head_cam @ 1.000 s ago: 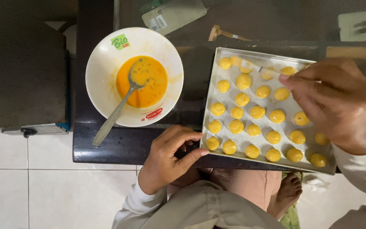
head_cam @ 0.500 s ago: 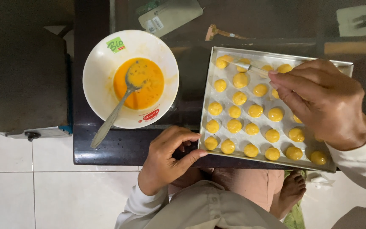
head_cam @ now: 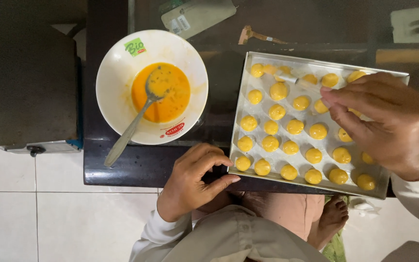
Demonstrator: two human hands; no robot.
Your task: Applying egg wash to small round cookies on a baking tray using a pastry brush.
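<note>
A metal baking tray (head_cam: 311,187) holds several rows of small round yellow dough balls (head_cam: 295,127) on a dark table. My right hand (head_cam: 389,121) hovers over the tray's far right side and pinches a small pastry brush (head_cam: 287,77). Its yellowed bristles touch the balls in the far row. My left hand (head_cam: 195,182) is at the table's near edge, with thumb and fingers pinched on the tray's near left corner. A white bowl (head_cam: 115,97) of orange egg wash stands left of the tray, with a metal spoon (head_cam: 127,136) leaning in it.
The dark table (head_cam: 122,167) ends at a white tiled floor (head_cam: 35,213) on the near side. A dark box-like appliance (head_cam: 25,82) stands to the left. A flat packet (head_cam: 197,17) and a small tool (head_cam: 255,35) lie beyond the bowl and tray. My bare foot (head_cam: 333,218) shows below.
My right hand has shifted left over the tray, carrying the brush along the far row of balls. My left hand stays on the tray corner. The bowl and spoon have not moved.
</note>
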